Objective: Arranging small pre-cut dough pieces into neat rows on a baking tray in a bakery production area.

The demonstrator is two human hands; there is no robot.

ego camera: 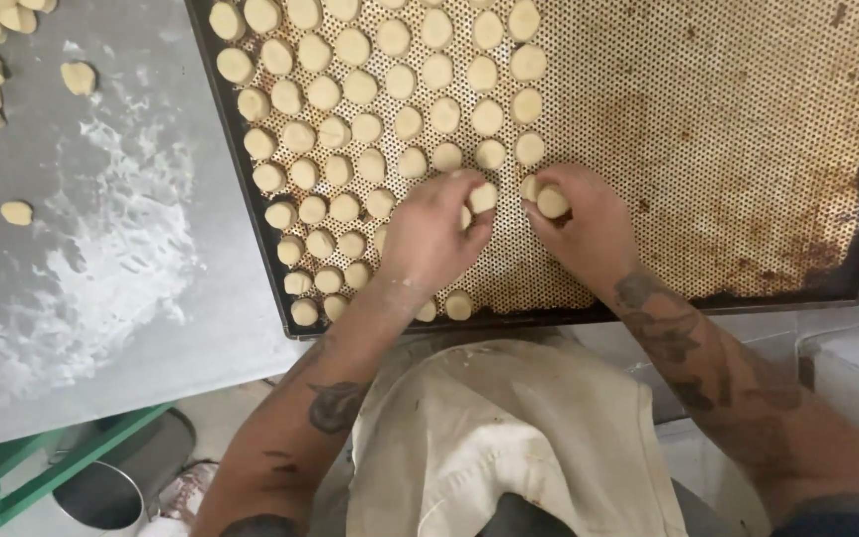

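Left hand (429,234) pinching one dough ball (483,197), right hand (579,224) another dough piece (552,202), fingers narrow, extending neat rows beyond them across the perforated tray (728,119).

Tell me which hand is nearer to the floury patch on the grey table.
Left. The left hand is over the filled side of the tray, just right of the floury patch; the right hand is farther right.

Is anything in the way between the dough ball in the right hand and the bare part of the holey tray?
Nothing visible. The right hand holds a small round pale dough piece just above the perforated brown metal baking tray, and the tray surface beside it lies bare.
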